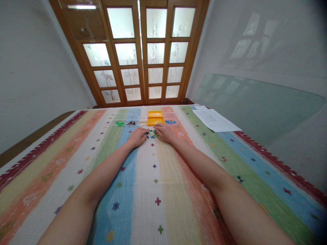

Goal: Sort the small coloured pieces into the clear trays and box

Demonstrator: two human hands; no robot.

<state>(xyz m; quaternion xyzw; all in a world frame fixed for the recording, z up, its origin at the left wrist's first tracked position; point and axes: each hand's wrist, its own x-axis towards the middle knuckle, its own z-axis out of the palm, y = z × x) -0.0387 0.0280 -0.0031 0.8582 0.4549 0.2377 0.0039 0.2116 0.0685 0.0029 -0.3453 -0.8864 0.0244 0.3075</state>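
Observation:
A loose pile of small green, blue and dark pieces [152,133] lies on the striped tablecloth, between my two hands. My left hand [138,137] rests at the pile's left side, fingers bent together at the pieces; whatever they pinch is too small to make out. From the right, my right hand [164,132] reaches over the pile's edge with its fingers stretched out and slightly apart. Just beyond the hands stands an orange-yellow box [155,113] with its lid up and pale pieces inside.
Clear boxes flank the orange one: one with green pieces [120,123], one with dark red pieces [131,123], another with blue pieces [170,121]. Printed paper sheets [216,119] lie at the far right. A glass panel [255,102] leans on the right wall; wooden doors [143,68] stand behind.

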